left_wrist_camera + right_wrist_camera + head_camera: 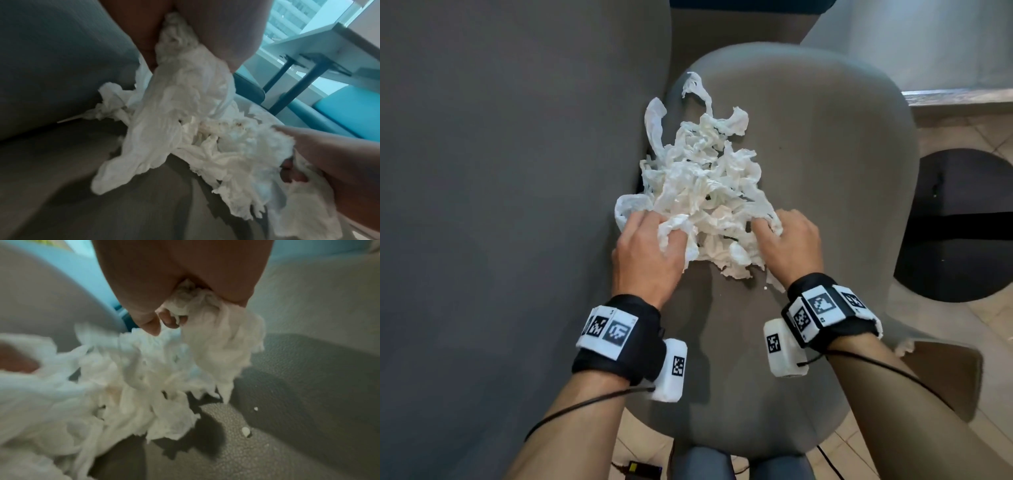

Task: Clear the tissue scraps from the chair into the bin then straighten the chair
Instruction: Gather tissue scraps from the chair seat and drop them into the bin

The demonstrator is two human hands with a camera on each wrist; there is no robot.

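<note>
A loose heap of white tissue scraps lies on the grey chair seat, reaching back to the seam at the chair back. My left hand grips the near left part of the heap, tissue bunched between thumb and fingers. My right hand grips the near right part, fingers curled into the tissue. A few tiny crumbs of tissue lie on the seat near my right hand. In the left wrist view the right hand shows at the right, buried in scraps.
A dark round bin opening sits on the tiled floor right of the chair. A table with dark legs and a teal seat stand beyond the chair. A small device with cables lies on the floor below.
</note>
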